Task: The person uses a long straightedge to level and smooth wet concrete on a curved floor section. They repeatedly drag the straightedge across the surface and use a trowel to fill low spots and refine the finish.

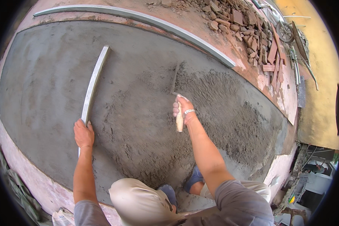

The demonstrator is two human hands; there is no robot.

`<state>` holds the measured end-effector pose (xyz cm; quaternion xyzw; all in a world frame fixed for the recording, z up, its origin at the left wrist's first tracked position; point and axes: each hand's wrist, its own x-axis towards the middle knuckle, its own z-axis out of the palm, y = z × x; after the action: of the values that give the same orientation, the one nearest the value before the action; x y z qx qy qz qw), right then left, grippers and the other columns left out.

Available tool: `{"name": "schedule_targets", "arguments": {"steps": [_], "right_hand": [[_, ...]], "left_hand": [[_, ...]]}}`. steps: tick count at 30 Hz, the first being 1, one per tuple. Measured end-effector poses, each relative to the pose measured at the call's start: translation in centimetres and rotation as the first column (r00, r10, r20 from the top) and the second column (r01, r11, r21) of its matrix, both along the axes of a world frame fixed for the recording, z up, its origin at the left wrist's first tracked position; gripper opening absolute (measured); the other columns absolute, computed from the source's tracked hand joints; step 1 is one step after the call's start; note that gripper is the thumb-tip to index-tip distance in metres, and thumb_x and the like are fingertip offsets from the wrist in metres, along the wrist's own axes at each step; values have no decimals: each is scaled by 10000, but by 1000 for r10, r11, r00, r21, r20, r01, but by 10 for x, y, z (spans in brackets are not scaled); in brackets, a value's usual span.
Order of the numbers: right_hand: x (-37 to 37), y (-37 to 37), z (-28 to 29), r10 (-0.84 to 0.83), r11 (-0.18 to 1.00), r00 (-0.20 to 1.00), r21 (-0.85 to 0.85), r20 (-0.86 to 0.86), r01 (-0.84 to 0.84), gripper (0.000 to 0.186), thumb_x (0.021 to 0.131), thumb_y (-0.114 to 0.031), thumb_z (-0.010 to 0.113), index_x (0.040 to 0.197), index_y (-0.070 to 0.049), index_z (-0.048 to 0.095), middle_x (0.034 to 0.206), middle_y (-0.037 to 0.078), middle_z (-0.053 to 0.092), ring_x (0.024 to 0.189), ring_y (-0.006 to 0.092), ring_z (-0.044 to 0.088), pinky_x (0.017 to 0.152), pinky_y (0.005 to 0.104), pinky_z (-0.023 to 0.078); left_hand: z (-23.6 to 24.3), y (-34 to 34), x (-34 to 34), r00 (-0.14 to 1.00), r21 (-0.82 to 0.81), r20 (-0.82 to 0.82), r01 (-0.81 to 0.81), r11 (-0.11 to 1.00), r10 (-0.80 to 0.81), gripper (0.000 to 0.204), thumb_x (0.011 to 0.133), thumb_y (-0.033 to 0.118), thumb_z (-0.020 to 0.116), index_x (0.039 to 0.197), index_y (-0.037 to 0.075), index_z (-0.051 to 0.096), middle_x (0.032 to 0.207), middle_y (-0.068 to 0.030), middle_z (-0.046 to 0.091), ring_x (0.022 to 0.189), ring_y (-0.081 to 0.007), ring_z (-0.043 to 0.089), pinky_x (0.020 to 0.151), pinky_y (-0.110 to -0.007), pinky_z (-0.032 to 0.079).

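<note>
Two sleeves [245, 199]; left grip [83, 134] holds one bar [94, 81], right grip [183, 106] one trowel [179, 121].

yellow wall [321, 116], worn pinkish floor [34, 184]

Rubble [235, 28] lies heaped beside reddish boards [273, 52], a wheel [285, 33] near the yellow wall [320, 116], crumpled green cloth [17, 186] at lower left.
</note>
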<state>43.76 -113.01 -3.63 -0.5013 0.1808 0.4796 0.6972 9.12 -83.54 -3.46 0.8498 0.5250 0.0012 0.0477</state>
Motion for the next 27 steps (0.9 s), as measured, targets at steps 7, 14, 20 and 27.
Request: {"name": "schedule_targets", "arguments": {"steps": [7, 14, 20, 27], "right_hand": [[30, -196, -7, -259, 963, 966, -81, 2, 258, 236, 954, -367, 640, 920, -165, 523, 668, 8, 506, 489, 145, 472, 433, 324, 414], [7, -288, 5, -843, 526, 522, -7, 132, 850, 270, 956, -416, 637, 839, -196, 532, 683, -26, 520, 537, 122, 503, 458, 285, 456], [3, -187, 96, -509, 858, 836, 43, 203, 512, 253, 981, -425, 602, 884, -195, 560, 666, -23, 498, 500, 129, 470, 425, 297, 404], [61, -87, 319, -56, 954, 606, -137, 793, 268, 284, 1027, -367, 488, 1012, -89, 544, 714, 21, 535, 517, 124, 488, 450, 279, 417]], "left_hand": [[1, -2, 2, 1000, 2, 6, 15, 1000, -15, 378, 945, 275, 640, 1191, 17, 514, 1124, -179, 585, 1064, -392, 571, 877, -504, 502], [6, -2, 3, 1000, 24, 14, 27, 999, -27, 332, 939, 276, 645, 1116, 32, 505, 1089, -168, 577, 1045, -385, 578, 845, -503, 515], [12, 0, 0, 999, -18, 41, 1, 1000, -1, 330, 933, 277, 653, 1124, 50, 507, 1106, -150, 575, 1044, -364, 587, 859, -481, 532], [20, 5, -7, 997, -112, 76, -7, 994, 15, 316, 930, 291, 659, 1104, 69, 515, 1106, -123, 577, 1075, -334, 589, 864, -465, 540]]}}
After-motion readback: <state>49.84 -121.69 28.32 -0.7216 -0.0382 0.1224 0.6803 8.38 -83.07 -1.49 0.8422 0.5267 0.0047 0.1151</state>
